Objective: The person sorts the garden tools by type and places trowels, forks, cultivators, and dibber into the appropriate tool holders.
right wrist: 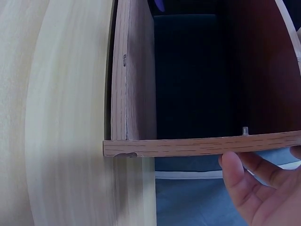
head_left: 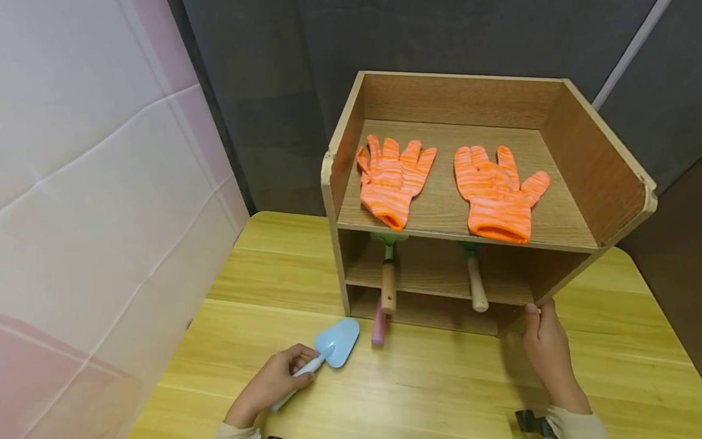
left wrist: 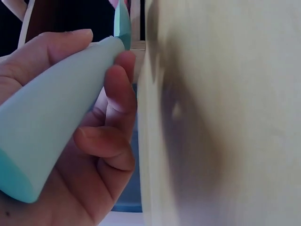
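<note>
My left hand (head_left: pixel 276 381) grips the handle of a light blue hand trowel (head_left: pixel 337 344) low over the table, its blade pointing at the shelf unit's lower left corner. In the left wrist view, thumb and fingers surround the pale trowel handle (left wrist: pixel 61 99). My right hand (head_left: pixel 548 347) is at the lower right side of the wooden shelf unit (head_left: pixel 452 97). Its fingertips (right wrist: pixel 231 162) touch the outer face of the side panel (right wrist: pixel 188 146) near the front edge. Two orange gloves, one on the left (head_left: pixel 390 183) and one on the right (head_left: pixel 496 195), lie on the top shelf.
Two green tools with wooden handles, left (head_left: pixel 388 286) and right (head_left: pixel 476 283), stick out from the middle shelf. A pink handle (head_left: pixel 379 326) protrudes from the bottom level. The unit stands on a yellow wooden table (head_left: pixel 263 274), beside a pale wall (head_left: pixel 109 152).
</note>
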The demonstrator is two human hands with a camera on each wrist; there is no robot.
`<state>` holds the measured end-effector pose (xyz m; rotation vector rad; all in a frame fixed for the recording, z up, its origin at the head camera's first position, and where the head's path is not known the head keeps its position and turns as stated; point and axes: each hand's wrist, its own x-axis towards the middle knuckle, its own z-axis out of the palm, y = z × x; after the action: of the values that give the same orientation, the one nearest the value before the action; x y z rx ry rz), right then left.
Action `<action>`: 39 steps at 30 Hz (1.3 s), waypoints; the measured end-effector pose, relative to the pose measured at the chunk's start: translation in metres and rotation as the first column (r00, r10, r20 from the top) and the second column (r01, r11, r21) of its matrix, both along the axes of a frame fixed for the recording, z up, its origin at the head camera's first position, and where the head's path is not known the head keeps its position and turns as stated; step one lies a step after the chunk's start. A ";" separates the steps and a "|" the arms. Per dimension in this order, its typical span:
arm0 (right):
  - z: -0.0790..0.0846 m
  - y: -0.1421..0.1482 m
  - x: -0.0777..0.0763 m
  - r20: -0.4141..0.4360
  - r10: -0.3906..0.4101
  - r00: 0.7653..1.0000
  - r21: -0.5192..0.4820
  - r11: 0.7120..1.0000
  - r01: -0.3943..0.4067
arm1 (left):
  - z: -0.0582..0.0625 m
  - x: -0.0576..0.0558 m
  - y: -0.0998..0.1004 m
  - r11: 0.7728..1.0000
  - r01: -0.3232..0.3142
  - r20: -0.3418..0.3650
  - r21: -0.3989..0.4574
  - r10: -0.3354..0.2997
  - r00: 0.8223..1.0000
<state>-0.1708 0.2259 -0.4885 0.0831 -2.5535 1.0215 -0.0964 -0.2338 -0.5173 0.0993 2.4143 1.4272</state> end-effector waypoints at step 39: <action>0.000 0.000 -0.002 -0.007 -0.015 1.000 0.013 1.000 0.015 | 0.015 -0.015 0.060 0.991 -0.011 -0.149 0.130 0.031 0.988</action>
<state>-0.1725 0.2255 -0.4886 0.0710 -2.5514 0.9974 -0.1110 -0.1738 -0.5027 0.2208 2.4459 1.6398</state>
